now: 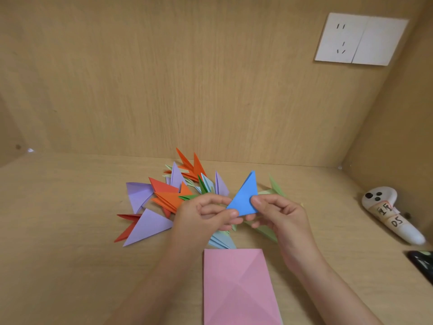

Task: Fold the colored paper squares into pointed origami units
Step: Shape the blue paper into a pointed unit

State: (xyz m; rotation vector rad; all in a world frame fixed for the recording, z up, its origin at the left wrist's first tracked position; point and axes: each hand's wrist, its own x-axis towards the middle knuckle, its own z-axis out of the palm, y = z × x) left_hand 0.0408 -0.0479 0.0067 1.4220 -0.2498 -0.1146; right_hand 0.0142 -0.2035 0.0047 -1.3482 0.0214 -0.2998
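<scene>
Hands are both up off the desk [70, 219] on my head-cam feed, sharing one blue triangle [243, 200] between them, held in the air just in front of the pile of finished units [168, 193].

The left hand [206, 214] pinches the triangle's lower left corner between thumb and curled fingers. The right hand [281, 214] has its thumb pressed on the lower right part of the face with its fingers curled behind. Neither hand is anywhere near flat.

The triangle's long axis runs close to upright in frame and leans a bit to the right. Its sharp tip points up and away from the person toward the back wall, and the short edge sits down between the two thumbs. I think it's folded double, but I can't really make out the layers from here.

Closer to the camera, a pink sheet [236, 287] lies flat on the desk with diagonal creases showing, its long side running toward me. The pile is a jumble of orange, red, purple and green points fanned out in all directions. One big purple unit [147, 226] lies at the left with its tip aimed down-left. Some light blue units [221, 241] and light green units [269, 231] sit under the hands.

Off to the right a white controller [389, 214] with a taped label lies on the desk, a dark object [421, 263] is cut off by the frame edge, and a wall socket plate [360, 38] sits up top.
</scene>
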